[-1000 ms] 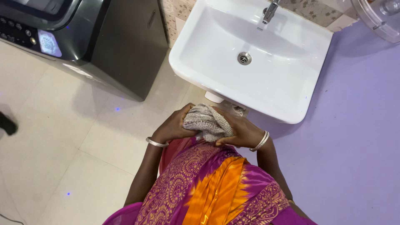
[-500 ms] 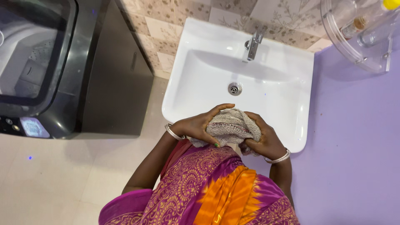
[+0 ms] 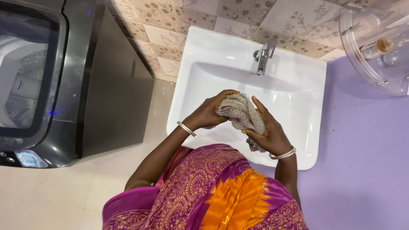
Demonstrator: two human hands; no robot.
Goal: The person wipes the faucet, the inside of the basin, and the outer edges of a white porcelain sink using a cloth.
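From the head view, you hold one grey mesh cloth [image 3: 240,113] bunched over the white washbasin [image 3: 306,127], at 6 o'clock from its single tap [image 3: 264,55]. Your left hand [image 3: 210,113] and right hand [image 3: 267,130] both have fingers curled around it. It looks soft, light and limp, so grip the bunched ends.

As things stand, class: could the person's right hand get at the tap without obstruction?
Probably yes. The right hand holds the cloth over the sink, just below the tap, with only open basin between; it would need freeing first.
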